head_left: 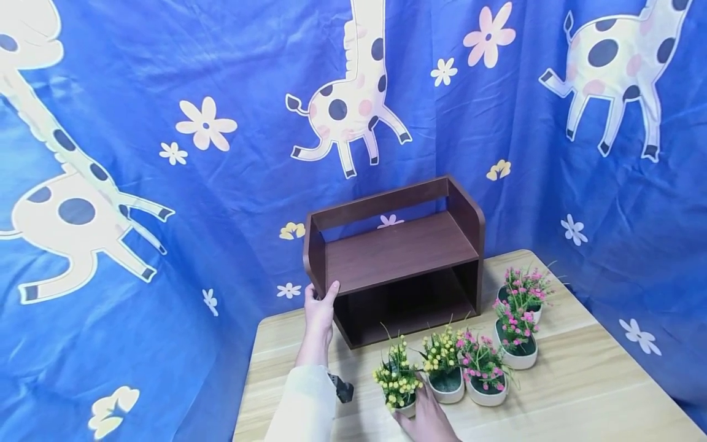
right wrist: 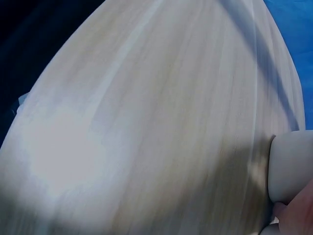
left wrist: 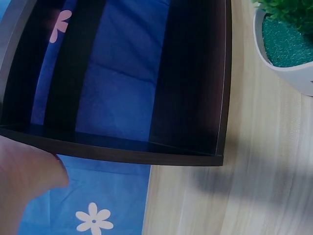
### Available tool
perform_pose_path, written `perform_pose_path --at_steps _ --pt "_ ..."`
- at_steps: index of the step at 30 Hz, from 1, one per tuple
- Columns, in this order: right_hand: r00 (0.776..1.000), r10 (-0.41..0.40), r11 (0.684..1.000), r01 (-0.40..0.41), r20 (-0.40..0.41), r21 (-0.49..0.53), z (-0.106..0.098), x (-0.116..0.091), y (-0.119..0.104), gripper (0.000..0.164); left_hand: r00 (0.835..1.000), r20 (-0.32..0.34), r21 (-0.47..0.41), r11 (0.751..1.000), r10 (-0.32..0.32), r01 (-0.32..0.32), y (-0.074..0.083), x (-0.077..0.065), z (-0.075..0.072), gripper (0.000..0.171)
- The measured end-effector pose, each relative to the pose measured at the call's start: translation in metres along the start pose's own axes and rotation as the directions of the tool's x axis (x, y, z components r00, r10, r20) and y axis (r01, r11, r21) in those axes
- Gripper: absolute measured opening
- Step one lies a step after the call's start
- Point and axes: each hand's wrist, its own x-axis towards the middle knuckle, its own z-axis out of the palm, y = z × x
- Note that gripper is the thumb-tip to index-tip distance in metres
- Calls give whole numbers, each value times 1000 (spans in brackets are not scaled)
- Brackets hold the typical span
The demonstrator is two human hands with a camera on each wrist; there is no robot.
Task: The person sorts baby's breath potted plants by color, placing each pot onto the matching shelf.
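A dark brown two-tier shelf (head_left: pixel 405 245) stands at the back of the table. My left hand (head_left: pixel 319 316) holds its left side panel, the thumb at the front edge; in the left wrist view part of that hand (left wrist: pixel 32 171) shows beside the shelf's frame (left wrist: pixel 186 159). My right hand (head_left: pixel 425 414) grips the white pot of the leftmost yellow-flowered plant (head_left: pixel 399 380), in front of the shelf. In the right wrist view only a bit of the hand (right wrist: pixel 298 210) and a white pot (right wrist: pixel 291 161) appear at the right edge.
Right of the held pot stand another yellow-flowered plant (head_left: pixel 444 362) and a pink-flowered one (head_left: pixel 485 371). Two more pink-flowered pots (head_left: pixel 518 344) stand near the right edge of the wooden table (head_left: pixel 607 393). A blue curtain (head_left: pixel 237 184) with giraffes hangs behind.
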Motion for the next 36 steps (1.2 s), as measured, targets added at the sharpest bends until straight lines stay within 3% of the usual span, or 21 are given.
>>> perform_pose_path --at_steps 7,13,22,36 --pt "997 -39 999 38 -60 -30 -3 1 0 77 1000 8 -16 1000 -21 21 -3 2 2 56" --pt "995 -89 994 85 -50 -67 -6 1 3 75 999 26 -4 999 -42 42 -1 2 2 54" --pt "990 -133 987 129 -35 -96 -5 -2 9 95 999 -3 6 999 -34 34 2 -1 2 55" --pt "987 -161 984 160 -7 -73 -9 -1 8 95 999 -37 44 999 -7 9 4 -6 0 56"
